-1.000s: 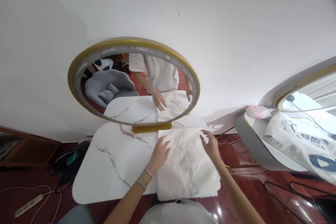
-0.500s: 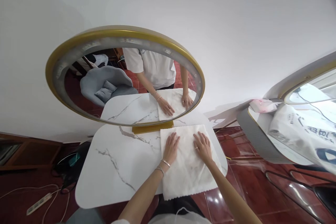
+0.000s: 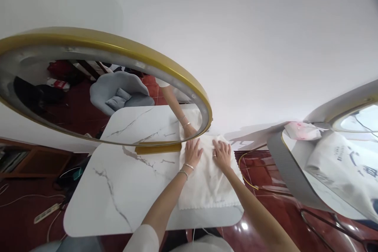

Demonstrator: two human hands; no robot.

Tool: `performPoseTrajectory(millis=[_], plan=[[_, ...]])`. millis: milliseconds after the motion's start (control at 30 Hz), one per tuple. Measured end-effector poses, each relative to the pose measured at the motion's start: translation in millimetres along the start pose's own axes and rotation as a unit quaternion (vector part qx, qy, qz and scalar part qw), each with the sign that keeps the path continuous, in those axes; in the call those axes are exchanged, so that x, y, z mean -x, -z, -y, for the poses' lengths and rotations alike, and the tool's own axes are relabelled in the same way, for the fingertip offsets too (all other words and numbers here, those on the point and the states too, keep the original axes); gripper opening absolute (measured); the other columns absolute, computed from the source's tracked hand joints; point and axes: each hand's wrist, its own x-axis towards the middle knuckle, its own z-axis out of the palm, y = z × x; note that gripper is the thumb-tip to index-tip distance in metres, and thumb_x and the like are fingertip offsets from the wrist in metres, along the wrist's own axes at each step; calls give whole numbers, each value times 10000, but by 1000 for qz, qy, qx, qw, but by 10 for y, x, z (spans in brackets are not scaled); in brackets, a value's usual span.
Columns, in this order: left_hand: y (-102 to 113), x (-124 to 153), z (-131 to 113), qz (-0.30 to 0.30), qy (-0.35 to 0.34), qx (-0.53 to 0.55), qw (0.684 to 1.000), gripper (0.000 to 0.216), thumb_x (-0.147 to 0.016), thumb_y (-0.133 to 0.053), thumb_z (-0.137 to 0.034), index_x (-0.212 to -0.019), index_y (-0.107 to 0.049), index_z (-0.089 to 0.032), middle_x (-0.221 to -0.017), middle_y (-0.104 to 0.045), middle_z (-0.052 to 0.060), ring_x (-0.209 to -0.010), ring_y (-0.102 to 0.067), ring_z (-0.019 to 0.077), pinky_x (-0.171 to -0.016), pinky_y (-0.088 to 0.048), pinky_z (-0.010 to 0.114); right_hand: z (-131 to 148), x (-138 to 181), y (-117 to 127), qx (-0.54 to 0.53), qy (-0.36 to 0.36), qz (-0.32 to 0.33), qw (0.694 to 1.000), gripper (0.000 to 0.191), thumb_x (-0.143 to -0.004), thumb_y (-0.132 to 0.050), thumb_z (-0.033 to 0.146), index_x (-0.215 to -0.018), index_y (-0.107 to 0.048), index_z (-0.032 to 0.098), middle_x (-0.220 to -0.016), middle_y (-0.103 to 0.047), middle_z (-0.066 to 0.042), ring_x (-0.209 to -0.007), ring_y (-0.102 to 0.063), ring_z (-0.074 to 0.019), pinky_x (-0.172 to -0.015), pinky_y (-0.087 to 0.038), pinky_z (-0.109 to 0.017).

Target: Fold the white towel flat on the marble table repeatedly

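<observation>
A white cloth (image 3: 206, 193) with a scalloped edge is spread over the right part of the marble-patterned table (image 3: 88, 201). My left hand (image 3: 192, 153) lies flat on its far left area, beside the mirror's base; bracelets circle that wrist. My right hand (image 3: 222, 155), a ring on one finger, presses on the far right area with fingers spread. Small wrinkles run through the cloth between and below both hands. Neither hand grips anything.
A gold-rimmed oval mirror (image 3: 124, 45) stands on a gold base (image 3: 156, 148) at the table's back. To the right, another table carries a printed white bag (image 3: 339, 165) and a pink-white packet (image 3: 303, 130). A power strip (image 3: 46, 213) lies on the floor at left.
Both hands have pushed the cloth away from me toward the wall; its near edge now lies on the tabletop instead of hanging over the front. My view has shifted right.
</observation>
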Motion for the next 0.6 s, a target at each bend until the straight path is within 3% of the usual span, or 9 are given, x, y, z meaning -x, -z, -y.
performPoseTrajectory(millis=[133,267,433,600], plan=[[-78,-321,10,2,42,-9,999,535,-933,-372,-450,-1380,-390,-157,-1410,-448,155,-1328,-373,327,-1081,-307,531,-40,-309,-124,-17,34,9,999,508,-866,-361,173,-1369,-436,154,-1445,-399,-120,-1374,-268,-266,-1135,-188,-515],[-97,-449,62,5,39,-11,999,546,-937,-368,-438,-1371,-383,-108,-1393,-466,178,-1324,-382,323,-1085,-306,502,-70,-491,-177,-12,46,21,999,505,-897,-319,182,-1393,-411,158,-1447,-417,-120,-1363,-309,-242,-1132,-200,-474],[-64,-410,67,3,31,-11,999,533,-947,-343,-417,-1387,-358,-117,-1404,-456,169,-1344,-357,308,-1099,-288,497,-65,-489,-134,-2,34,25,999,470,-944,-353,394,-1386,-438,255,-1454,-409,-116,-1354,-336,-272,-1109,-220,-490],[-6,-168,6,0,10,-7,1000,518,-941,-365,-401,-1404,-359,-169,-1466,-389,120,-1382,-300,287,-1134,-244,499,-55,-245,-30,1,39,25,999,533,-923,-396,483,-1388,-435,225,-1485,-362,-131,-1387,-284,-284,-1115,-208,-502]])
